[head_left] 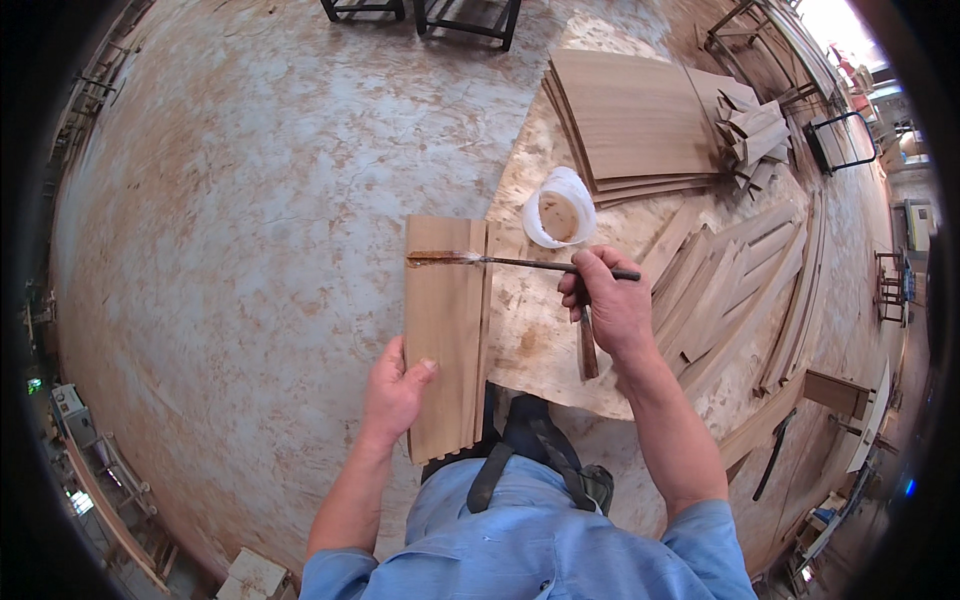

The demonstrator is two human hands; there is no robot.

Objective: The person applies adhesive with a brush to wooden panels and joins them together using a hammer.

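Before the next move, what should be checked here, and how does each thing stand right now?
1. Left hand gripping the wooden board: ok.
2. Right hand holding the thin dark rod: ok.
3. White tub open at the top: ok.
4. Brown strip across the board, wet or dry: cannot tell.
5. Short brown stick below the right hand, held or lying loose: cannot tell.

A pale blue-grey floor (230,220), blotched with brown, spreads widely across the room. Dark-legged furniture (512,25) stands at the top, a black-framed trolley (816,148) to the right, a grey box (72,412) at lower left. White light (828,22) glares at upper right.
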